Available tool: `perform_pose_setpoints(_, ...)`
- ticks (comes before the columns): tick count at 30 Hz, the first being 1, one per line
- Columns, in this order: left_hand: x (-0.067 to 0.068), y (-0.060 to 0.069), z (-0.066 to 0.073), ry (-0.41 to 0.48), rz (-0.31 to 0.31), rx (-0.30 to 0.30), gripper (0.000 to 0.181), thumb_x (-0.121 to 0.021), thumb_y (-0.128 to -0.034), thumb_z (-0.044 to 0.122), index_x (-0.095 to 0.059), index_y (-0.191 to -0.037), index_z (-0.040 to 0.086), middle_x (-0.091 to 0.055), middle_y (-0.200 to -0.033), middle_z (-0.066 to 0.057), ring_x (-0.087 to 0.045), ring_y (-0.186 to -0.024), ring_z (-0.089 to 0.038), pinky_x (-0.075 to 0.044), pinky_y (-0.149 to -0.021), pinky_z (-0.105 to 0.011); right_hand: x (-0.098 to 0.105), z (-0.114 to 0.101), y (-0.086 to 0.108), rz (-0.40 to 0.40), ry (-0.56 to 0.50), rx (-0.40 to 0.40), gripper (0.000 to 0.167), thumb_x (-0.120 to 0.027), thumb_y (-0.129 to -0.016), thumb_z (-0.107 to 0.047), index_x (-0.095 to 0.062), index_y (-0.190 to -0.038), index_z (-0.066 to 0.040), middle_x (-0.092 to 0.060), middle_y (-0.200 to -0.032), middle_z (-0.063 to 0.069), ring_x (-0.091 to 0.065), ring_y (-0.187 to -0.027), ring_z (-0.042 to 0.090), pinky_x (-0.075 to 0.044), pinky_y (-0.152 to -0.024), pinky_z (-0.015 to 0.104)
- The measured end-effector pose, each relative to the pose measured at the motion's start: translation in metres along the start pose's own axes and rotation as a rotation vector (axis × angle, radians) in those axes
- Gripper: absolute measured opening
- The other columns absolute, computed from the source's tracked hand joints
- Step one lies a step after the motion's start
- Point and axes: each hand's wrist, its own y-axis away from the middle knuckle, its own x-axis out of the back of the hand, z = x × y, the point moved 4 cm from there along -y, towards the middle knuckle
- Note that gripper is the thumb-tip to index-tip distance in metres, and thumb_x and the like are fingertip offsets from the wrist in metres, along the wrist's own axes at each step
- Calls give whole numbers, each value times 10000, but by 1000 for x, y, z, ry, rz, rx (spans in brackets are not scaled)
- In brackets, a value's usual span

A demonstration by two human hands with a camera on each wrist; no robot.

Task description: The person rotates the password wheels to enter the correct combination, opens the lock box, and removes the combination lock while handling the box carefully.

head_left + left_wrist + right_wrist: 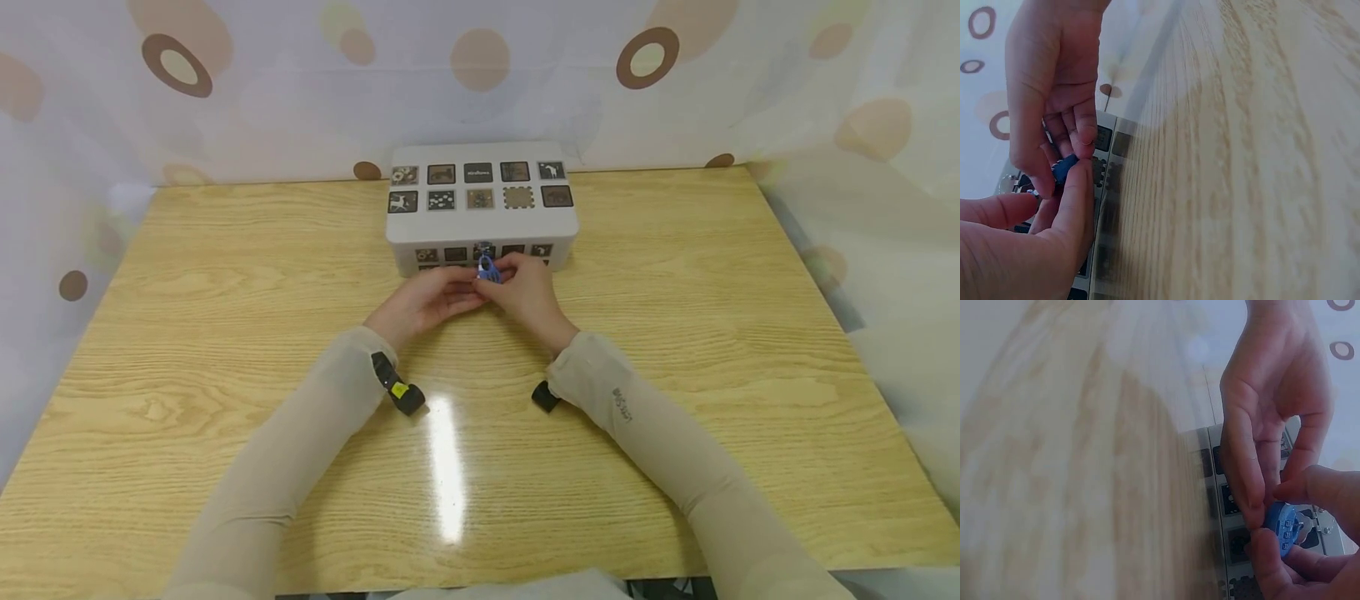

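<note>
The right hand (pixel 534 292) pinched a small blue padlock with a row of dials (pixel 1285 528) between thumb and fingers. The left hand (pixel 420 304) reached in from the opposite side, its fairly straight fingers touching the padlock; whether its thumb pinched too, I could not tell. The padlock was at the silver metal clasp (pixel 484 247) on the front of a white rectangular box patterned with dark picture squares (pixel 480 223); whether its shackle ran through the clasp was hidden. Nearer the person than the box, a black strap with a yellow mark (pixel 397 385) crossed the left one of two cream sleeves (pixel 315 442). Beneath the box lay a pale wood-grain table (pixel 675 517), and behind it hung a white sheet with brown and beige circles (pixel 420 108).
</note>
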Motion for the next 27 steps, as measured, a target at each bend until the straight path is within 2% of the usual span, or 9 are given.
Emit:
perform_pose_setpoints(6, -2, 1, 1, -24, 23, -11, 328, -462, -990, 14, -463, -1295, -109, -575, -1095, -218, -504, -1228, -354, -474, -1015, -379, 0, -4, 0, 29, 85, 24, 295, -724, -817, -147, -654, -1001, 73, -645, -831, 143, -574, -720, 193, -452, -561, 193)
perform_pose_setpoints(12, -2, 1, 0, -43, 32, -24, 299, -459, -991, 14, -484, -1264, -106, -577, -1032, -184, -573, -1047, -291, -475, -1014, -370, 0, -6, 0, 39, 157, 30, 292, -697, -818, -162, -658, -1005, 59, -641, -828, 131, -561, -715, 197, -442, -569, 218)
perform_pose_setpoints(21, -2, 0, -1, -111, -18, -71, 378, -449, -993, -2, -415, -1347, -130, -582, -1098, -179, -606, -954, -237, -485, -1002, -357, 0, -6, -1, 56, 167, 37, 288, -696, -812, -165, -665, -980, 68, -671, -843, 152, -585, -717, 201, -458, -579, 217)
perform_pose_setpoints(27, -2, 2, 0, -164, 53, -120, 356, -471, -987, 10, -466, -1323, -107, -590, -1093, -143, -606, -894, -187, -497, -984, -339, -1, -8, 0, 77, 177, 34, 313, -707, -818, -180, -669, -986, 81, -677, -801, 152, -578, -666, 178, -437, -546, 189)
